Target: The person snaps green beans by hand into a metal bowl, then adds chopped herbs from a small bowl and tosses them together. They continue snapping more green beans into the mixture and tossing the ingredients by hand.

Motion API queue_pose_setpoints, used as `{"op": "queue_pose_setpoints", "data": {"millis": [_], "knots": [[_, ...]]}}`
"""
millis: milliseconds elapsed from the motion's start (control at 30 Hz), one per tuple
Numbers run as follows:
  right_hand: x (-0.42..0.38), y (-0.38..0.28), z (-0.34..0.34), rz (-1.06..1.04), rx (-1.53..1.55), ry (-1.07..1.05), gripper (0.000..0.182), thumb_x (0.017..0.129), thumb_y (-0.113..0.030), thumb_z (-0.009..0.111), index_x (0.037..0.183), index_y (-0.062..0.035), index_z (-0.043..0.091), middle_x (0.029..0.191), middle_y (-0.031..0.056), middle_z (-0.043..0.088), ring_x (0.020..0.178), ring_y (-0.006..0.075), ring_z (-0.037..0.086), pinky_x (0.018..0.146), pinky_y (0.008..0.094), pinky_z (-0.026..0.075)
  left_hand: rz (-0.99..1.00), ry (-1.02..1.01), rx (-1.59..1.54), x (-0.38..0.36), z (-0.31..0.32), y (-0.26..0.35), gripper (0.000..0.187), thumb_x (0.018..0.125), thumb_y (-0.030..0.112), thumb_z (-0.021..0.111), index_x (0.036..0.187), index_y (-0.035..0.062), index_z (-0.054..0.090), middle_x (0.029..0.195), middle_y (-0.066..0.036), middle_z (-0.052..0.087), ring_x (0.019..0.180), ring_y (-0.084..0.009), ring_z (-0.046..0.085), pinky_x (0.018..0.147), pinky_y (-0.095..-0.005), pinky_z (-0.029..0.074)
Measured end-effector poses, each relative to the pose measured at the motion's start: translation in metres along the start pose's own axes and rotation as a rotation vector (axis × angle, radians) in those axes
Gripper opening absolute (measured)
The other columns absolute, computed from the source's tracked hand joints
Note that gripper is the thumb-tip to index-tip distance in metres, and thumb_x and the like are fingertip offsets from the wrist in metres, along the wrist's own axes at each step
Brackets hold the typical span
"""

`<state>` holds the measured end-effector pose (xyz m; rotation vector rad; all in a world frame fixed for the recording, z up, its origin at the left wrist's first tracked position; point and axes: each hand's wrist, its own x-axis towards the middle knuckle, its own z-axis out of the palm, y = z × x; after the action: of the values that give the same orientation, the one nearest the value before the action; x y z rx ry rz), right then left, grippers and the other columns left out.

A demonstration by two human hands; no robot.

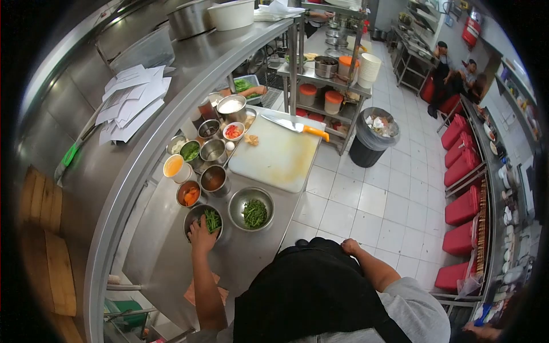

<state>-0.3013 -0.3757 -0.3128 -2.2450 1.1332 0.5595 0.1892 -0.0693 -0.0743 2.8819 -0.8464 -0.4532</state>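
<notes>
My left hand [202, 234] reaches over a steel bowl [187, 218] of cut green vegetables [212, 220], its fingers apart and touching the greens. Right of it stands a wider steel bowl [234, 220] with a smaller heap of chopped greens [254, 214]. At the side of my black apron [309, 286], my right hand [350, 246] hangs with its fingers curled, and nothing shows in it. Beyond the bowls lies a white cutting board [274, 154], bearing an orange-handled knife [306, 130] and a small tan food piece [251, 139].
Steel pots of sauce [214, 178], orange pieces [189, 194] and red slices [233, 132] crowd the counter's left side. A shelf [229, 51] overhangs it. A lined bin [369, 148] stands on the tiled floor. Another person's hand [257, 90] is near a greens tray; people [452, 77] sit far right.
</notes>
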Motion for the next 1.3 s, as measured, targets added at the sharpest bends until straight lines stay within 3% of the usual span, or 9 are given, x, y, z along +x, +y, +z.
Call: {"op": "queue_pose_setpoints", "data": {"millis": [133,300,533,633,1300], "knots": [[0.007,0.007,0.009,-0.05,-0.066,-0.002,0.042,0.091,-0.034,0.046,0.095,-0.0019,0.072,0.104,0.0248,0.068,0.1,0.0419,0.065,0.089,0.0483,0.051,0.002,0.001,0.01,-0.001,-0.002,0.002,0.083,0.085,0.043,0.068,0.151,0.0098,0.03,0.146,-0.025,0.036,0.135,-0.0401,0.034,0.109,-0.0539,0.028],[-0.009,-0.01,-0.01,0.07,0.061,0.0,0.041,0.09,-0.033,0.048,0.094,-0.001,0.073,0.104,0.024,0.069,0.1,0.0416,0.065,0.089,0.0478,0.051,-0.007,-0.012,-0.002,-0.001,-0.003,0.002,0.082,0.085,0.041,0.068,0.151,0.0089,0.03,0.148,-0.025,0.033,0.136,-0.0403,0.032,0.111,-0.0543,0.026],[-0.008,-0.012,-0.012,0.061,0.005,-0.031,0.04,0.09,-0.031,0.046,0.094,-0.0011,0.073,0.104,0.0231,0.069,0.1,0.0408,0.065,0.09,0.0477,0.051,-0.029,-0.025,-0.018,-0.003,-0.005,0.004,0.084,0.085,0.041,0.069,0.151,0.0093,0.029,0.149,-0.025,0.032,0.137,-0.0401,0.032,0.112,-0.0539,0.026],[-0.004,-0.005,-0.004,-0.051,-0.051,0.018,0.04,0.09,-0.031,0.045,0.094,-0.0015,0.073,0.105,0.023,0.069,0.1,0.041,0.065,0.09,0.0478,0.051,-0.018,-0.013,-0.003,0.0,0.002,0.001,0.084,0.085,0.042,0.069,0.152,0.0103,0.028,0.149,-0.024,0.033,0.137,-0.0402,0.032,0.111,-0.0539,0.026],[-0.013,-0.018,-0.018,0.072,0.054,-0.019,0.04,0.088,-0.028,0.045,0.097,-0.0008,0.072,0.109,0.0261,0.067,0.102,0.0442,0.063,0.092,0.0493,0.05,-0.028,0.028,0.004,-0.001,0.002,0.002,0.083,0.084,0.042,0.069,0.151,0.0105,0.031,0.146,-0.023,0.037,0.136,-0.0389,0.035,0.11,-0.0532,0.028]]}}
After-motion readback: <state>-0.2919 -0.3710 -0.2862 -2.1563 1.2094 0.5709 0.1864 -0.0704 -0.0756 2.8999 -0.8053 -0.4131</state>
